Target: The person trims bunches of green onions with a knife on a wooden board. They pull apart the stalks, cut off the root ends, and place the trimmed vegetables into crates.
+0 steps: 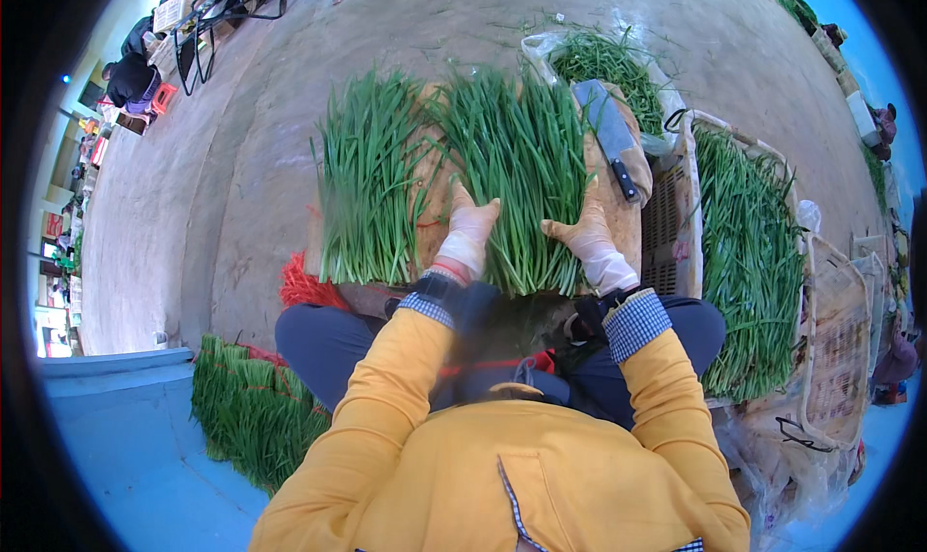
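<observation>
A wide bunch of garlic chives (521, 168) lies on a wooden board (432, 182), green tips pointing away from me and pale stem ends toward me. My left hand (467, 226), in a pale glove, is at its left side with thumb and fingers apart. At the right side my gloved right hand (590, 237) mirrors it, thumb spread toward the stems. Both hands appear to touch the bunch; some fingers are hidden. Another chive bunch (369, 182) rests on the board's left part. Right of the hands, a cleaver (607, 128) lies with its black handle toward me.
Red ties (308, 282) hang by the board's left corner. Tied chive bundles (253, 407) stand at lower left. On the right are a plastic crate (691, 211) holding loose chives (749, 262) and a bag (539, 48) of greens. A seated person (134, 81) is far left.
</observation>
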{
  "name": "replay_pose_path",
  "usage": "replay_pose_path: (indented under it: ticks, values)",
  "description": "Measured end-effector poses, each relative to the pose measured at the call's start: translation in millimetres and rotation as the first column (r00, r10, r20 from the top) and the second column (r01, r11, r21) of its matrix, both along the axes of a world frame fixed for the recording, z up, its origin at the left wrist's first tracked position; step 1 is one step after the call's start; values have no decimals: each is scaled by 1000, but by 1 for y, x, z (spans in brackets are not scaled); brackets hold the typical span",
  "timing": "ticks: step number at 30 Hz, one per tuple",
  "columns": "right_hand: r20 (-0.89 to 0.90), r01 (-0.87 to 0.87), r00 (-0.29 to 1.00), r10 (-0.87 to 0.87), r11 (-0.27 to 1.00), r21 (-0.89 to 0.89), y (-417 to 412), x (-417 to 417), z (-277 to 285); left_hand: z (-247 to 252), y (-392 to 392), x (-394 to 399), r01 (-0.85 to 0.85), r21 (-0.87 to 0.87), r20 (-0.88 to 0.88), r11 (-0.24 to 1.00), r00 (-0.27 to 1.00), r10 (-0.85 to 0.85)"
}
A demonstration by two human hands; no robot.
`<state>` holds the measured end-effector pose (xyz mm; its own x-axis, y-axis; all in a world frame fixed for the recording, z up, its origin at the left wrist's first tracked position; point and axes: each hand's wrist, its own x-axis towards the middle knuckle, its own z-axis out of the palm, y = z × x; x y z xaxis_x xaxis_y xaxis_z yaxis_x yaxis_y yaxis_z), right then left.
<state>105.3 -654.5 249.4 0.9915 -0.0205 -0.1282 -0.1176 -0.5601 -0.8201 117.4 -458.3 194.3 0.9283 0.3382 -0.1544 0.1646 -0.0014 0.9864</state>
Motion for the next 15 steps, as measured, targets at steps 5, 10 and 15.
replay_pose_path:
  ticks: [5,10,15]
  values:
    - [43,-85,995,93,982,-169,-41,17,3,49,31,21,136,-245,-275,960,940,-203]
    - [-321,-132,937,135,991,33,-77,35,-7,60,38,54,151,212,-432,966,901,-46]
    - [-258,-177,957,134,973,-151,-72,30,36,73,57,60,265,209,-520,941,845,-123]
